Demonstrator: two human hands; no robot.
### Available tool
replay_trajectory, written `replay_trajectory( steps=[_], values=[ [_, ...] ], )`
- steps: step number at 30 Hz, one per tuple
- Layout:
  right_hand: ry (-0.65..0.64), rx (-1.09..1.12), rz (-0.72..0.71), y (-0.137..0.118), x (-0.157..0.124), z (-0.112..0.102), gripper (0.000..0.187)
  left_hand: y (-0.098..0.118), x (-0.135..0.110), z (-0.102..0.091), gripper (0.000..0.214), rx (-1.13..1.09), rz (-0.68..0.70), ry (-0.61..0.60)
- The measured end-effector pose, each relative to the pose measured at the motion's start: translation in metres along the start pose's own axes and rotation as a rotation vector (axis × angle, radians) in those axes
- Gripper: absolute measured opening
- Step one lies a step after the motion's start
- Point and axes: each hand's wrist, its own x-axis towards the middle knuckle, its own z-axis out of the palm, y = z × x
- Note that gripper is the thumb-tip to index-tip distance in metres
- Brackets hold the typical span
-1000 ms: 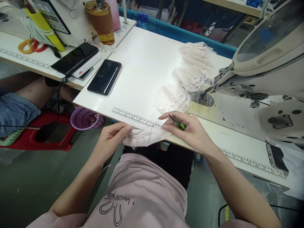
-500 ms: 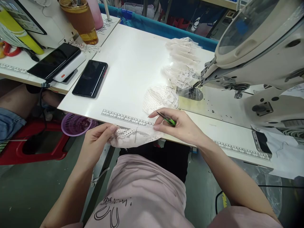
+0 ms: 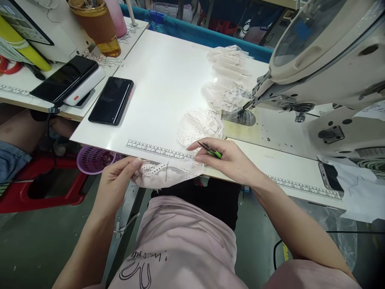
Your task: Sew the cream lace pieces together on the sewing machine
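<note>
My left hand (image 3: 118, 180) pinches the left end of a white lace fabric piece (image 3: 168, 174), which hangs over the table's front edge. Dark thread ends lie across its lace. At the right end of that piece is my right hand (image 3: 224, 160), closed around small green thread snips (image 3: 213, 151) whose dark blades point up and left. Its thumb and fingertips are at the fabric's edge; how firmly they grip it is hard to see. Just beyond, more lace pieces (image 3: 201, 127) lie in a chain with dark threads, running back beside the needle area of the sewing machine (image 3: 300, 68).
A black phone (image 3: 111, 100) lies on the white table (image 3: 156, 80), left of a printed ruler (image 3: 156, 150). On the neighbouring table stand a drink cup (image 3: 98, 28) and another phone (image 3: 64, 78). Below are a purple basket (image 3: 90, 160) and a red stool (image 3: 60, 192), near a seated person's leg.
My left hand has moved slightly left and the lace piece is stretched a little wider. The right hand stays nearly in place with the snips. The view has shifted slightly.
</note>
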Motion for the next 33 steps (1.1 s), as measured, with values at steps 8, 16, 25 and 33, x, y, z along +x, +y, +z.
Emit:
replay_trajectory(
  steps=[8, 16, 25, 33],
  values=[
    [0.008, 0.001, 0.015, 0.001, 0.0, 0.003, 0.024, -0.007, 0.003, -0.001, 0.02, 0.029, -0.01, 0.04],
    [0.222, -0.089, -0.035, 0.0, 0.008, -0.005, 0.021, 0.01, -0.002, 0.009, 0.034, 0.158, -0.004, -0.209],
    [0.359, -0.063, -0.042, 0.014, 0.032, -0.013, 0.016, 0.019, -0.009, 0.029, 0.028, -0.007, -0.088, -0.481],
    [0.521, -0.183, -0.085, 0.037, 0.053, -0.024, 0.017, 0.006, -0.014, 0.044, 0.026, 0.088, -0.228, -0.699]
  ],
)
